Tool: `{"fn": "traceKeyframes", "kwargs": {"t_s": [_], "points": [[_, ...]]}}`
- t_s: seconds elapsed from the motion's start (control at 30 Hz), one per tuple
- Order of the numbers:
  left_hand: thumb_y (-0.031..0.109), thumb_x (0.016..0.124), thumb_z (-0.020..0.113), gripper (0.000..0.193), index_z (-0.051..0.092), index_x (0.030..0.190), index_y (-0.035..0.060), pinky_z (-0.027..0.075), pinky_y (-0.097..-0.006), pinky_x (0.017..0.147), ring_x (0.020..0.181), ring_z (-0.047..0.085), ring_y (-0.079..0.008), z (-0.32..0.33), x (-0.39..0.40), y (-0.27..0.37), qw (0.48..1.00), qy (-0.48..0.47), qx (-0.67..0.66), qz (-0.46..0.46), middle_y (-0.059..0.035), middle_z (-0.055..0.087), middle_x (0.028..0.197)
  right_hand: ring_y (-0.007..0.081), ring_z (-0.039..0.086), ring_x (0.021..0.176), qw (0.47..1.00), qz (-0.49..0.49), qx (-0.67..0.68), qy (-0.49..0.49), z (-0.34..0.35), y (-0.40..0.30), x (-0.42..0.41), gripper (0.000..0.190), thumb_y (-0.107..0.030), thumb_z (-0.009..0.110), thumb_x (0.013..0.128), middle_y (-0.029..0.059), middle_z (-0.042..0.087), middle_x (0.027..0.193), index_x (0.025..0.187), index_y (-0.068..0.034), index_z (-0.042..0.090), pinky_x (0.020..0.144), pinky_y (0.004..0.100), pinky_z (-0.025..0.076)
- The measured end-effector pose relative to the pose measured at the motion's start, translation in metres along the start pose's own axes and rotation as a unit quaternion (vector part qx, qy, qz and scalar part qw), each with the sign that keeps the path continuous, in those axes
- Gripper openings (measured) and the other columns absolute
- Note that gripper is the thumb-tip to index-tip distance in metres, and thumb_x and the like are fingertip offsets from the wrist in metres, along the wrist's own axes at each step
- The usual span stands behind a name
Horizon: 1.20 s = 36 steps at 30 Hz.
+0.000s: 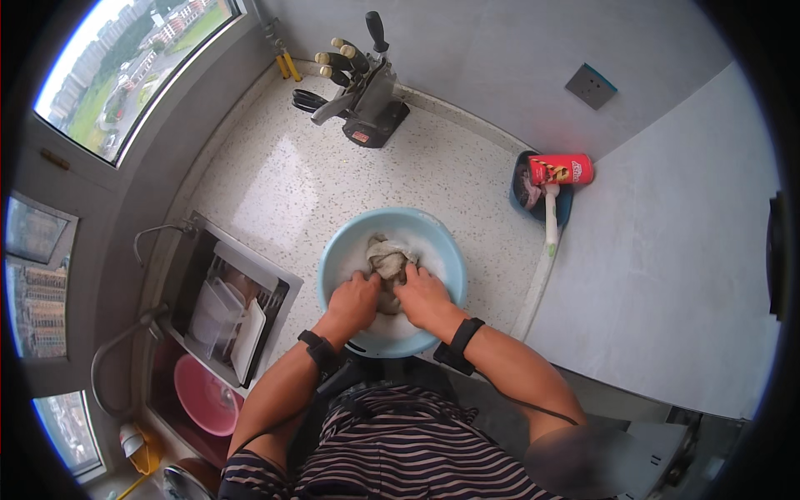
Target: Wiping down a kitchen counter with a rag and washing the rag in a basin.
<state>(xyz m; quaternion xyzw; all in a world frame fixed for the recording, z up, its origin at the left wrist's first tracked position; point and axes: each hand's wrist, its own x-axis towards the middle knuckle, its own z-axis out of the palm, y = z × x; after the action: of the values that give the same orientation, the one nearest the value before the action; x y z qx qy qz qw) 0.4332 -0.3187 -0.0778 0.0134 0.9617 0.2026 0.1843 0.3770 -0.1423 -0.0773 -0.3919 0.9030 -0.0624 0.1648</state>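
A light blue plastic basin stands on the speckled counter in front of me, with whitish, sudsy-looking water inside. In it lies a bunched greyish-beige cloth. My left hand grips the cloth's left side, fingers curled. From the right, my right hand holds the same cloth. Both hands are close together inside the basin, and the fingertips are partly hidden by the cloth. Each wrist wears a black strap.
A knife block with knives and scissors stands at the back. Right of the basin, a dark blue container holds a red can and a white-handled brush. Left are a sink rack with boards and a pink basin.
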Motion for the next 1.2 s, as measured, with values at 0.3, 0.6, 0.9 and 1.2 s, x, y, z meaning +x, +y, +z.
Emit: {"fn": "traceKeyframes", "kwargs": {"t_s": [0.3, 0.6, 0.9, 1.2], "points": [[0.016, 0.075, 0.074, 0.041, 0.066, 0.113, 0.0036, 0.055, -0.0488, 0.080, 0.088, 0.069, -0.0415, -0.034, -0.005, -0.003, 0.996, 0.037, -0.081, 0.007, -0.0247, 0.071, 0.089, 0.0348, 0.062, 0.095, 0.992, -0.002, 0.052, -0.113, -0.035, 0.015, 0.005, 0.017, -0.019, 0.064, 0.084, 0.0151, 0.066, 0.094, 0.095, -0.010, 0.074, 0.081, 0.0465, 0.050], [0.017, 0.073, 0.076, 0.051, 0.066, 0.122, 0.0044, 0.054, -0.0424, 0.085, 0.095, 0.069, -0.0387, -0.085, -0.038, -0.012, 0.990, -0.025, -0.141, 0.012, -0.0234, 0.071, 0.100, 0.0205, 0.063, 0.091, 0.891, 0.041, 0.431, 0.135, -0.101, 0.016, -0.030, 0.019, -0.018, 0.063, 0.094, 0.0076, 0.065, 0.093, 0.100, 0.000, 0.066, 0.081, 0.0343, 0.051], [0.021, 0.074, 0.074, 0.051, 0.067, 0.121, 0.0060, 0.051, -0.0440, 0.095, 0.118, 0.057, -0.0381, -0.067, -0.047, 0.020, 0.997, -0.010, 0.067, -0.025, -0.0200, 0.060, 0.128, 0.0083, 0.058, 0.091, 0.684, 0.031, 0.713, 0.152, -0.142, -0.002, -0.042, 0.017, -0.016, 0.055, 0.103, 0.0028, 0.061, 0.103, 0.112, -0.002, 0.056, 0.084, 0.0268, 0.052], [0.022, 0.074, 0.083, 0.076, 0.047, 0.138, 0.0068, 0.048, -0.0398, 0.098, 0.116, 0.062, -0.0294, -0.026, 0.020, 0.025, 0.878, 0.101, -0.450, 0.125, -0.0164, 0.063, 0.123, 0.0150, 0.063, 0.100, 0.532, -0.042, 0.824, 0.192, -0.222, -0.035, -0.051, 0.010, -0.014, 0.053, 0.103, 0.0056, 0.062, 0.107, 0.110, -0.006, 0.055, 0.091, 0.0398, 0.055]]}}
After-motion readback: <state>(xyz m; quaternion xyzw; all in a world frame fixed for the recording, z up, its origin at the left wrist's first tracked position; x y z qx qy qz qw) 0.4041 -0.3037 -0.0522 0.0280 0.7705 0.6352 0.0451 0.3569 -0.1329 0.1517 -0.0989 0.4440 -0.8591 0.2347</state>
